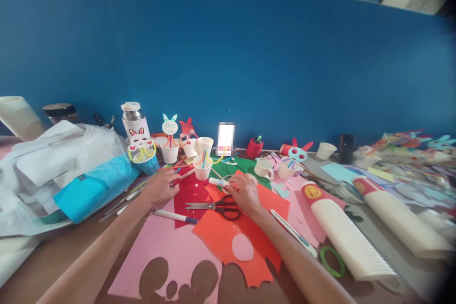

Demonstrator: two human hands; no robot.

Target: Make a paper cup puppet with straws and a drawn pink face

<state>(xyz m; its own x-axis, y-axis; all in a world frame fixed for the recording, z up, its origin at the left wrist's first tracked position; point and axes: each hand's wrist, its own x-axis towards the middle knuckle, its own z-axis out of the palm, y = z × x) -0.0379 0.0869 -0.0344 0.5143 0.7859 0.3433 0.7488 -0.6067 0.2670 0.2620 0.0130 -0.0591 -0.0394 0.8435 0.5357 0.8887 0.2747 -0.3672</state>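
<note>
My left hand (162,188) is closed at the left edge of the red paper (190,192), its fingertips around a thin white stick (187,174) that looks like a pen. Over the orange paper (276,197), my right hand (245,191) is closed on a small white tube (218,182). Black-handled scissors (213,206) lie slightly open between the hands. A white paper cup (203,167) with coloured pipe cleaners stands just beyond them. Nearer to me are a white marker (174,216), an orange cutout (228,242) with a pink oval (242,247), and pink paper (164,251) with holes cut out.
Rabbit figures in paper cups (170,152) line the back by a blue partition (228,47). On the left are a flask (133,118) and a plastic bag (46,171). At right lie a cutter knife (292,232), green tape roll (332,261) and cup stacks (351,240).
</note>
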